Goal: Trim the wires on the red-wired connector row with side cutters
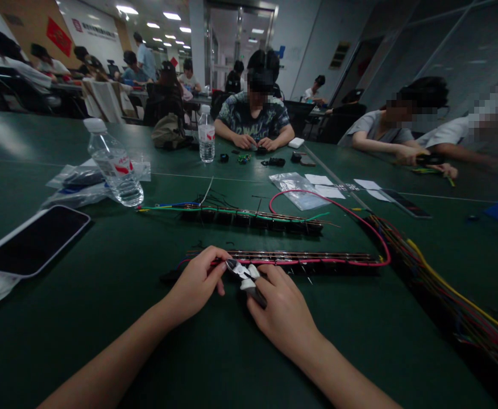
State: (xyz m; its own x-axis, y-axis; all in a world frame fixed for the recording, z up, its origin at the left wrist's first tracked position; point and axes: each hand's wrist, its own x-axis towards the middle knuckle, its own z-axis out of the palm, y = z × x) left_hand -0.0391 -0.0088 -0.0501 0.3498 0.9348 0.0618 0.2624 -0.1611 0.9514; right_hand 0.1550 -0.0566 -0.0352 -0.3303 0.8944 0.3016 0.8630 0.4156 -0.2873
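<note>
My right hand (281, 301) is wrapped around the grips of a pair of diagonal cutters (243, 270), whose jaws point left. The fingers of my left hand (202, 278) are pinched together right at the tip of the jaws; what they hold is too small to make out. Just beyond both hands lies a long dark strip (338, 258) with bare metal rods and a red wire (317, 262) running along it. Behind it rests a second similar strip (253, 218) with a green wire (167, 208) and several thin black tie ends sticking up.
A phone (36, 241) lies at left beside a tilted-looking water bottle (116, 165); another bottle (207, 136) stands farther back. Coloured wire bundles (436, 278) stretch along the right. A clear bag (298, 190) lies behind the strips. Co-workers sit across the green table (181, 363).
</note>
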